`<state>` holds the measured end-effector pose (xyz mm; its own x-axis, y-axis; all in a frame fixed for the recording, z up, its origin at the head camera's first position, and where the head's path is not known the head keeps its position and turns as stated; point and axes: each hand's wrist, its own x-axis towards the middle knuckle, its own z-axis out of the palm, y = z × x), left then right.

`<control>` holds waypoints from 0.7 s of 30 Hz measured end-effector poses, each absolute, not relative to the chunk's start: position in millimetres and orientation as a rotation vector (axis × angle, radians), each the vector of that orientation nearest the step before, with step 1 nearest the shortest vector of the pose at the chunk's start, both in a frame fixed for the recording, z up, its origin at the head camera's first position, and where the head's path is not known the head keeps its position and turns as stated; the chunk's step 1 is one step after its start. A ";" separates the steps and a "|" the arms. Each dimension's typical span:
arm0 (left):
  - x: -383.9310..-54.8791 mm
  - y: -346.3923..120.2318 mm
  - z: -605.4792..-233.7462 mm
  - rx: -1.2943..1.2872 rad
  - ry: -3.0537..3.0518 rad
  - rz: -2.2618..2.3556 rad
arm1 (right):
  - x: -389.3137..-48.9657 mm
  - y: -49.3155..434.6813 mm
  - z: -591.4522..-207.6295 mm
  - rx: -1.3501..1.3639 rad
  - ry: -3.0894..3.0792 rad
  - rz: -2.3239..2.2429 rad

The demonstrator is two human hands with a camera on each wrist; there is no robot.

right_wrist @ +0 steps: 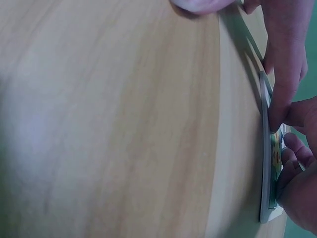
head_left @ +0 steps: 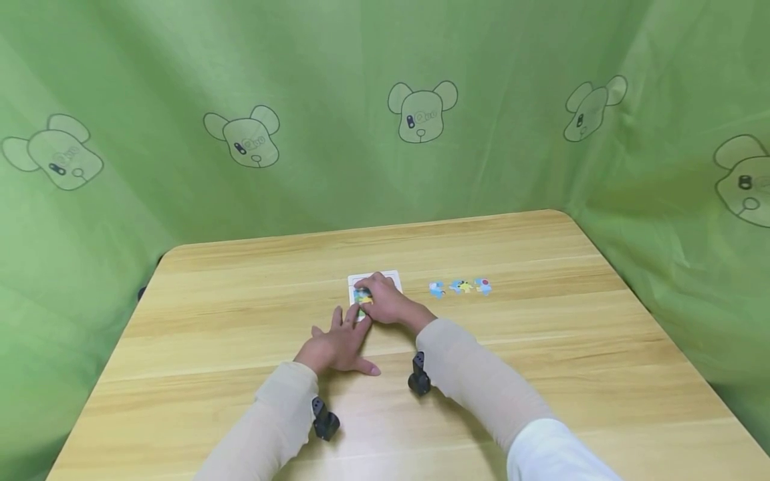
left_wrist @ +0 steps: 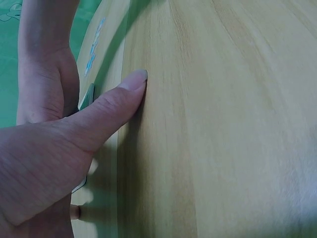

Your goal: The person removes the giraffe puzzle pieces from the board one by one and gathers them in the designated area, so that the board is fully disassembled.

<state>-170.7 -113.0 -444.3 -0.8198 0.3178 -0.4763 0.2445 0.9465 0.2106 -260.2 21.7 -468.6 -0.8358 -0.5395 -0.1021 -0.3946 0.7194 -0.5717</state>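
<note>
A small white-rimmed puzzle board with a colourful picture lies flat on the table. My left hand is spread at its near left corner, index finger straight and its tip touching the board, as the right wrist view shows; the thumb stretches out sideways over the wood. Over the board's right half lies my right hand, with bent fingers and thumb down on the picture beside the left fingertip. Whether a piece sits between those fingers, I cannot tell. Part of the picture is hidden under the hands.
Three loose jigsaw pieces lie in a row right of the board: a blue one, a blue and yellow one and a blue one with a red spot. Green curtain hangs behind and beside the wooden table.
</note>
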 end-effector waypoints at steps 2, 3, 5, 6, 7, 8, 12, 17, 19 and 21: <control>-171.1 -112.7 -444.4 0.402 2.575 0.190 | -260.5 22.0 -469.2 -0.740 2.668 -0.792; -171.2 -112.6 -444.6 0.401 2.574 0.190 | -260.7 22.1 -469.5 -0.740 2.670 -0.790; -171.3 -112.5 -444.6 0.399 2.576 0.189 | -260.9 22.3 -469.7 -0.740 2.670 -0.783; -171.3 -112.5 -444.9 0.398 2.576 0.189 | -260.8 22.3 -469.7 -0.741 2.671 -0.780; -171.3 -112.4 -444.8 0.397 2.577 0.190 | -260.8 22.3 -469.8 -0.740 2.673 -0.779; -171.2 -112.5 -445.0 0.397 2.579 0.190 | -260.6 22.3 -469.6 -0.739 2.673 -0.776; -171.2 -112.7 -445.5 0.395 2.582 0.191 | -259.2 22.3 -468.6 -0.737 2.676 -0.774; -171.1 -113.1 -445.4 0.395 2.582 0.180 | -258.4 22.2 -467.2 -0.745 2.678 -0.783; -171.3 -112.9 -445.9 0.399 2.580 0.173 | -258.5 22.4 -467.2 -0.747 2.679 -0.787; -171.6 -112.8 -446.4 0.403 2.582 0.178 | -258.5 22.7 -467.5 -0.747 2.678 -0.794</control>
<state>-171.6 -112.8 -446.4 -0.8227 0.3169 -0.4720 0.2493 0.9473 0.2014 -258.5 22.7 -467.5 -0.8376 -0.5389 -0.0898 -0.4030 0.7204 -0.5645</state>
